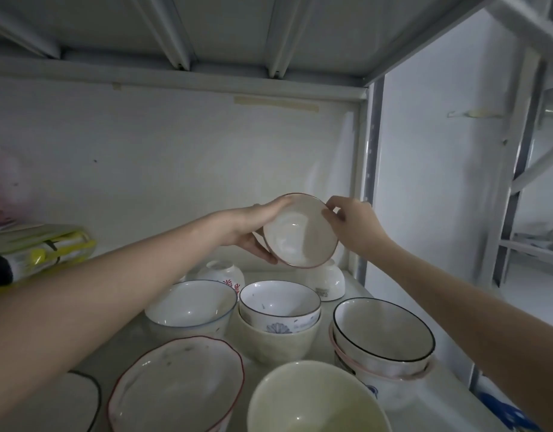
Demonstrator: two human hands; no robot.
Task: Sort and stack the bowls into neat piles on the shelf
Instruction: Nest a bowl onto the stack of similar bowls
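A small white bowl with a reddish rim [300, 232] is held up above the shelf, tilted with its inside facing me. My left hand [256, 227] grips its left side, thumb under the lower edge. My right hand [350, 222] pinches its right rim. Below on the shelf [362, 293] stand a blue-rimmed white bowl [191, 304], a flower-patterned bowl [280, 305] nested in a cream bowl, a black-rimmed bowl [383, 328] on top of a pile at the right, a wavy red-rimmed bowl [175, 385] and a pale yellow bowl [315, 400] in front.
Two white bowls lie upside down at the back, one with red lettering [222, 274], one with a label [326, 282]. A yellow-and-white packet [41, 251] lies at the left. The upper shelf's underside [206, 32] hangs close overhead. A metal upright [372, 182] bounds the right.
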